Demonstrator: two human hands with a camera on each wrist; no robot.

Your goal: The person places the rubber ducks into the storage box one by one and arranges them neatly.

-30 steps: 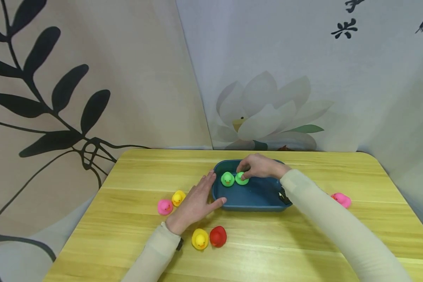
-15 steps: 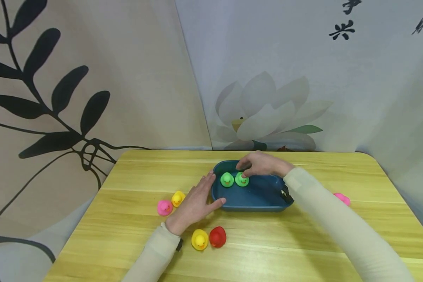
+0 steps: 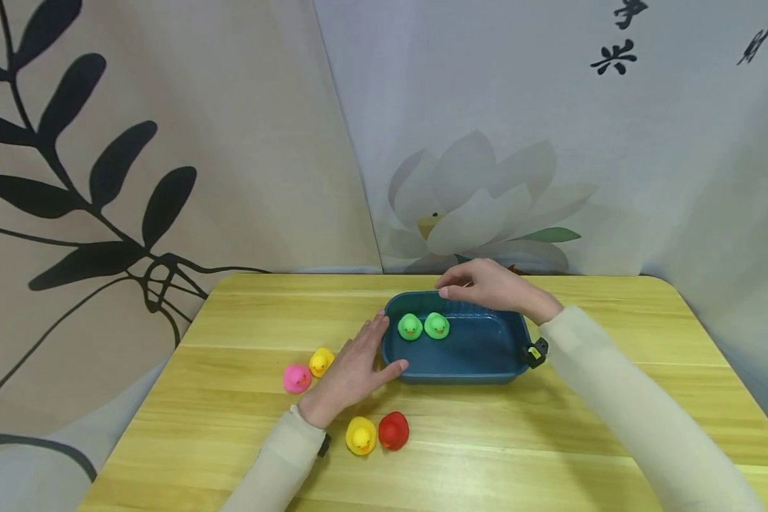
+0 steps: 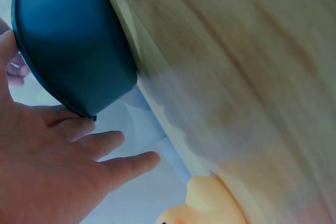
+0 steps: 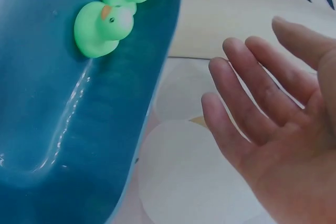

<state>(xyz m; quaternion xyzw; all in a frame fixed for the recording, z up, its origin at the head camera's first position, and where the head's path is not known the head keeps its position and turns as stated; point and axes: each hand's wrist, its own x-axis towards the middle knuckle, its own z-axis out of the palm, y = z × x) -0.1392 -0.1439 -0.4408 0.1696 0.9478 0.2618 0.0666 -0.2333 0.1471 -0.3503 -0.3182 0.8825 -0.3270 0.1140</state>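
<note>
Blue plastic tub (image 3: 486, 370), rectangular with rounded corners, standing mid-table on a yellow wooden table (image 3: 230, 441). Contents: two green ducks (image 3: 423, 326), side by side at the tub's far left end, upright, touching or nearly so; the right wrist view shows a wet sheen on the tub floor near them.

Left hand (image 3: 352, 373): flat on the table at the tub's left wall, fingers straight and spread, thumb tip against the near left corner; grasping nothing.

Right hand (image 3: 489, 284): above the tub's far rim, fingers relaxed and released, clear of the green ducks, holding nothing.

Loose items on the table, all left of or nearer than the tub: pink duck (image 3: 296, 378) and yellow duck (image 3: 321, 361), just beside each other left of the left hand; a second yellow duck (image 3: 361, 435) touching a red duck (image 3: 393, 431), near the left wrist.

Backdrop: fabric panels, leaf print at left, lotus print at right.
</note>
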